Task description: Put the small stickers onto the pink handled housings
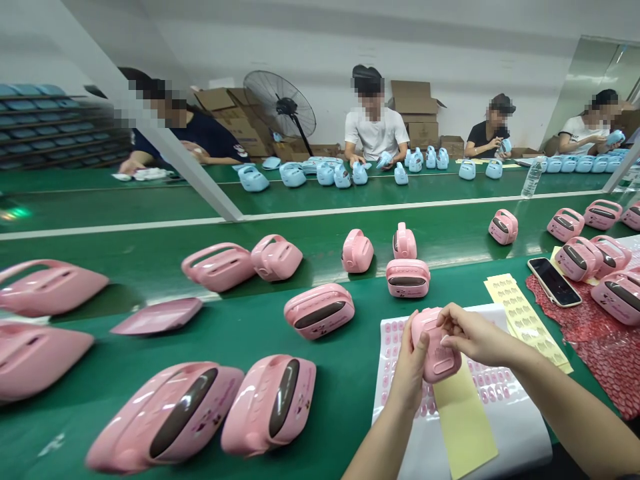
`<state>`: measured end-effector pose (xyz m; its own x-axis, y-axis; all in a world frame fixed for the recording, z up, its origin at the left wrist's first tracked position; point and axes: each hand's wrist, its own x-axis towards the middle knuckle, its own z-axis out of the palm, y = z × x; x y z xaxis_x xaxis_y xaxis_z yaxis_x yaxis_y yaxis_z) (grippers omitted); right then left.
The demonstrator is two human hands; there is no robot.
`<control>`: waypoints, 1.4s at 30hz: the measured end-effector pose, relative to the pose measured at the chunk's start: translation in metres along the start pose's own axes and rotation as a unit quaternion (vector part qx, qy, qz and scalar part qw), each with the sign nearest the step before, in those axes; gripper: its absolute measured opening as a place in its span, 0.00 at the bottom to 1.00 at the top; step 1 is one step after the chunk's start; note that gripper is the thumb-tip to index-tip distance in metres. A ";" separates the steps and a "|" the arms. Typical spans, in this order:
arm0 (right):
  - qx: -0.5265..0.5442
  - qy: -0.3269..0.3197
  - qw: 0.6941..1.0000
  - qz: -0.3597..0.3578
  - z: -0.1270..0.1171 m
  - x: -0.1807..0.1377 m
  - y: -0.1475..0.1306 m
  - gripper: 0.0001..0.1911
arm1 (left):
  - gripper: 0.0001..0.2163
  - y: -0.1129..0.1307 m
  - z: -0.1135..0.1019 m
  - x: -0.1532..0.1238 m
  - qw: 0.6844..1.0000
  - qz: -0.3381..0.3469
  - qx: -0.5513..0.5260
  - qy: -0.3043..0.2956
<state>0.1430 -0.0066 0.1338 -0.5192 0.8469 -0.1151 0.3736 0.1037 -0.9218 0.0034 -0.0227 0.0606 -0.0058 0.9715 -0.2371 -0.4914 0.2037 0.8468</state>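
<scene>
Head view: two bare hands hold a small pink plastic case above a sticker sheet on a green work table.

The left hand (414,363) grips the small pink plastic case (436,345) from its left side, thumb laid across the front. The right hand (475,337) has its fingers curled and pinched against the upper right of the case. Beneath the hands lies a white sheet of small pink stickers (493,385), with a pale yellow backing strip (463,420) on top of it. Just to the right sits a yellow sheet of punched-out stickers (523,313), and further right a black smartphone (554,281) lies near red bubble wrap (600,347). More pink cases, such as one with a dark window (319,311), are scattered over the green table (240,333).
</scene>
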 end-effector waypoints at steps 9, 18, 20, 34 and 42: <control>-0.044 0.018 0.999 -0.005 0.003 0.003 0.000 0.10 | 0.37 0.002 0.001 -0.001 1.000 0.006 0.005 -0.013; -0.094 0.047 0.994 -0.015 0.006 0.004 0.003 0.10 | 0.33 0.000 -0.003 -0.001 1.000 0.001 0.001 -0.015; -0.136 0.076 0.988 -0.026 0.011 0.005 0.007 0.10 | 0.32 0.001 -0.004 -0.001 1.000 0.004 0.007 -0.014; -0.408 0.169 0.889 -0.119 0.023 -0.008 0.022 0.09 | 0.42 0.000 0.000 -0.005 0.999 -0.016 0.041 -0.011; -0.247 0.329 0.905 -0.111 -0.011 -0.015 0.015 0.09 | 0.37 0.000 -0.002 -0.007 0.998 0.006 0.061 -0.009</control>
<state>0.1648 -0.0122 0.1262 -0.1140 0.8873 0.4469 0.6987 0.3913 -0.5989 0.0015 -0.0294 0.0612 0.0055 0.9759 -0.2183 -0.3808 0.2039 0.9019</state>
